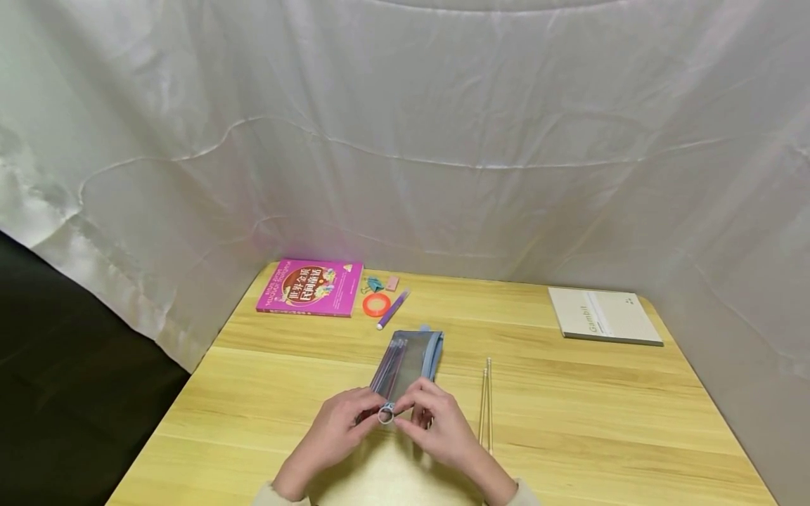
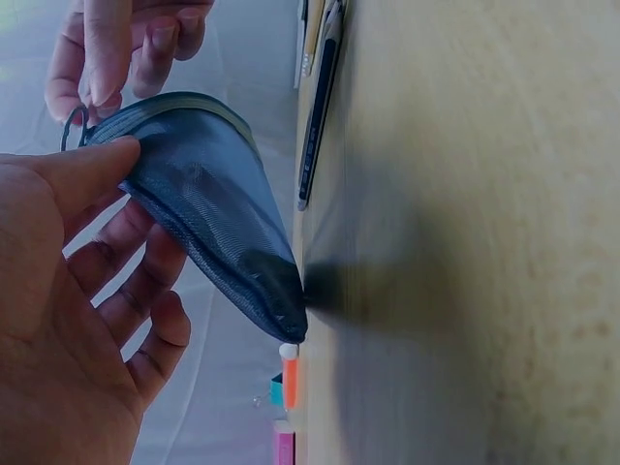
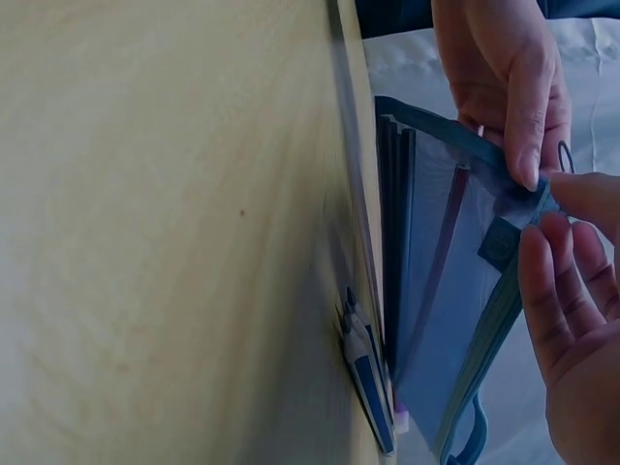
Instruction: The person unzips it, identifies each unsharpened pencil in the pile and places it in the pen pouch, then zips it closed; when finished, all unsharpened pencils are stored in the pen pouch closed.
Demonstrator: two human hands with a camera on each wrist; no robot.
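A blue mesh pencil pouch (image 1: 408, 358) lies on the wooden table (image 1: 569, 422), with several pens showing through its mesh. Both hands meet at its near end. My left hand (image 1: 373, 409) pinches the pouch corner, thumb on top of the pouch (image 2: 208, 213). My right hand (image 1: 406, 411) pinches the zipper end, where a metal ring pull (image 1: 386, 416) hangs. In the right wrist view the near end of the pouch (image 3: 455, 291) is lifted off the table between the left hand (image 3: 504, 87) and the right hand's fingers (image 3: 567, 281).
Two thin pencils (image 1: 486, 400) lie just right of the hands. At the back left are a pink book (image 1: 310, 287), an orange tape ring (image 1: 376, 303), a purple pen (image 1: 394, 308), binder clips (image 1: 373, 284) and a pink eraser (image 1: 392, 282). A grey notebook (image 1: 604, 316) lies back right.
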